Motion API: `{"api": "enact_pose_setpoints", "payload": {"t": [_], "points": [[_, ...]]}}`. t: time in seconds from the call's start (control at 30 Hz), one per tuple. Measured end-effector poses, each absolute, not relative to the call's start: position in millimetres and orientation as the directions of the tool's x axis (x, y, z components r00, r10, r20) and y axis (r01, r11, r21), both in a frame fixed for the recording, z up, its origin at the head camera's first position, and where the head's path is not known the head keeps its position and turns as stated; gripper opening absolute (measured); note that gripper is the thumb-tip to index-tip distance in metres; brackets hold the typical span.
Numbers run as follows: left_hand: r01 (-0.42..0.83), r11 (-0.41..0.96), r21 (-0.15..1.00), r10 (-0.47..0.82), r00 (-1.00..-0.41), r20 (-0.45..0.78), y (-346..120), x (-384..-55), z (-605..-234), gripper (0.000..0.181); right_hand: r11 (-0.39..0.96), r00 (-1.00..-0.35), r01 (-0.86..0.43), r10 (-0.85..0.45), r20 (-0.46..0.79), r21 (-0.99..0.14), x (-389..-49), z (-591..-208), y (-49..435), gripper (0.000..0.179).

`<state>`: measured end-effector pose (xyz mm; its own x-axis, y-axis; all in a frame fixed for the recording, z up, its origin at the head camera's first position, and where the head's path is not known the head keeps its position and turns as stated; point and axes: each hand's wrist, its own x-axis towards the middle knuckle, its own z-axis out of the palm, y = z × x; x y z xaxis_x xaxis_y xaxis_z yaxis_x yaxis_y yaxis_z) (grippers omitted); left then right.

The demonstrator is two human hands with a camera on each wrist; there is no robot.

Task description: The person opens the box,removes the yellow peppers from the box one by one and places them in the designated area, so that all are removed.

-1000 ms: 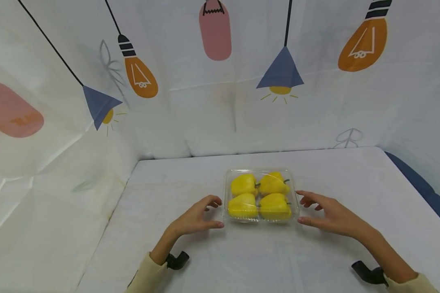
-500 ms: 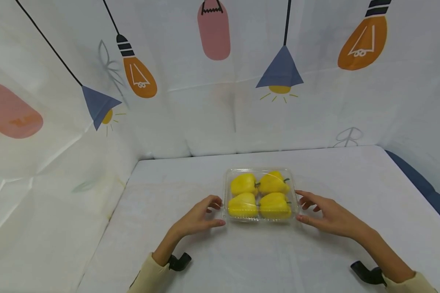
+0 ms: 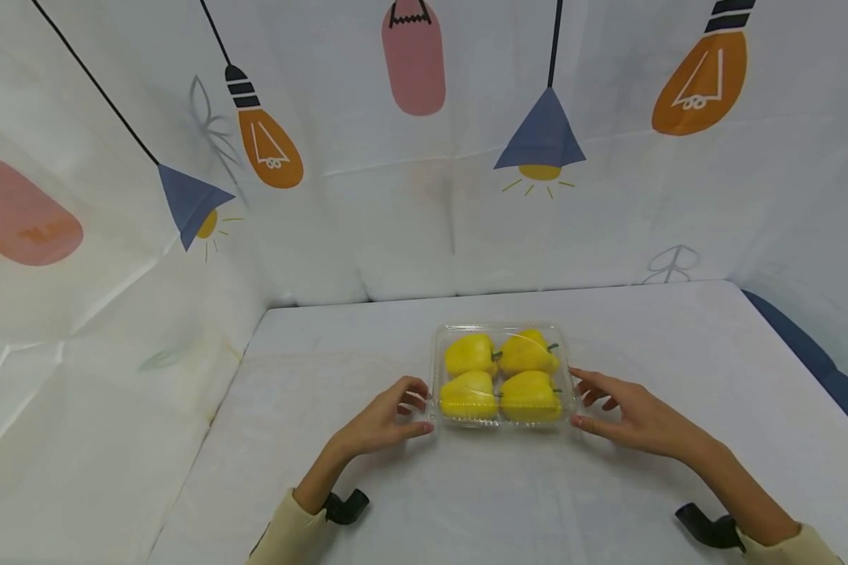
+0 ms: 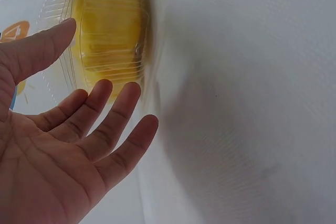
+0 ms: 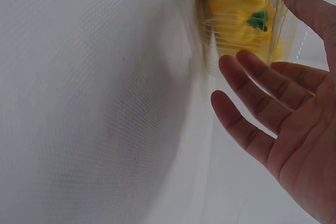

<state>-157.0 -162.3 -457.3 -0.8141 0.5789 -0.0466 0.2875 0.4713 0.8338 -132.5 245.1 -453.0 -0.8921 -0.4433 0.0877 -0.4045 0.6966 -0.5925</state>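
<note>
A clear plastic clamshell box lies on the white table with several yellow bell peppers inside, laid in two rows. My left hand is at the box's left side, its fingers relaxed and slightly bent, thumb near the front corner. At the opposite side is my right hand, with its fingertips at the box's right edge. In the left wrist view, the left thumb is close to the box's rim. The right wrist view has the right thumb at the rim and a green stem behind the plastic.
The white table stretches around the box on all sides. Behind it hangs a white curtain printed with lamps and bulbs. A dark blue shape shows past the table's right edge. Black camera mounts sit on the wrists.
My left hand has shifted slightly right, closer to the box. The right thumb has come slightly nearer to the box's edge. The box and peppers stay in place.
</note>
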Motion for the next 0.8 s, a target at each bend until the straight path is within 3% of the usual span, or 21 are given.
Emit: {"api": "enact_pose_setpoints", "payload": {"t": [0.43,0.8], "points": [[0.264,0.423,0.867,0.591,-0.806,-0.043,-161.0,-159.9,-456.4,0.063,0.678,-0.886,-0.414,-0.452,0.099,-0.607,-132.0,-454.4,245.6,0.073],[0.213,0.330,0.920,0.641,-0.766,-0.053,-162.7,-164.9,-455.3,0.054,0.669,-0.881,-0.421,-0.462,0.102,-0.612,-133.7,-454.5,245.9,0.073]]}}
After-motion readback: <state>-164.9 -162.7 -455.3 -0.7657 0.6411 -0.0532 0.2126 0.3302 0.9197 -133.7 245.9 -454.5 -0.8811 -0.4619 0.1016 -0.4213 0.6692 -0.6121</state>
